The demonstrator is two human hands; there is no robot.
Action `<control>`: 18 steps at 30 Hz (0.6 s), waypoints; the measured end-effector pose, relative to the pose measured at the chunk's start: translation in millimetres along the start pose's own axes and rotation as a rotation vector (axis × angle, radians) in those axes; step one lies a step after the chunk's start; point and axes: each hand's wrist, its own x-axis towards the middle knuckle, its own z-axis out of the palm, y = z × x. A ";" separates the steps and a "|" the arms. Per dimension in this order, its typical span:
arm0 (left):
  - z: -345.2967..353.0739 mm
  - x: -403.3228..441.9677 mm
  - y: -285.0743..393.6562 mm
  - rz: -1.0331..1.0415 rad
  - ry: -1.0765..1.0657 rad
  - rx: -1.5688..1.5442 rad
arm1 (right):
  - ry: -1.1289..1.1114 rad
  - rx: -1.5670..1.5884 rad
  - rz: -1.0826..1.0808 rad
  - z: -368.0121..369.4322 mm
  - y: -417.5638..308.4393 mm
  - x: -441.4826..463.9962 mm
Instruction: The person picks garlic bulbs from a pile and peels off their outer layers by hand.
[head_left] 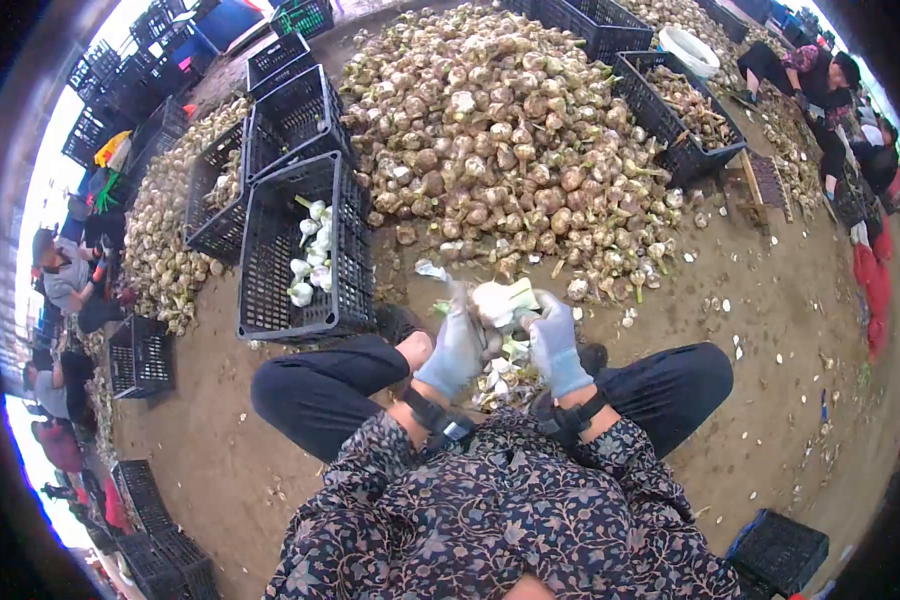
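Observation:
A whitish garlic bulb [498, 302] with a pale green stem is held between my two gloved hands. My left hand [456, 346] is closed around the bulb's left side. The fingers of my right hand [552, 343] pinch it near the stem end. Loose peeled skins [505, 385] lie on the ground below my hands, between my legs. Left of me, a black plastic crate [305, 312] has several cleaned white garlic bulbs [314, 255] in it.
A large heap of unpeeled garlic [510, 130] rises in front of me. Another black crate [695, 160] with stalks and a white bucket [688, 50] stand at the heap's right. Other people sit at both sides, including one person [70, 275] at the left.

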 end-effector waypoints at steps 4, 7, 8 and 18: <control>-6.9 8.5 -22.1 0.519 0.400 0.582 | 0.023 -0.169 -0.032 13.5 -10.4 -7.1; -18.0 11.1 -17.8 0.598 0.411 0.225 | -0.395 -0.302 0.057 15.8 -4.5 -14.8; -11.2 -0.2 -2.7 0.472 0.327 0.304 | -0.553 -0.261 0.205 18.1 -14.7 -21.2; -16.6 -29.0 16.8 0.454 0.168 0.396 | -0.147 0.954 0.272 3.7 -64.9 -16.6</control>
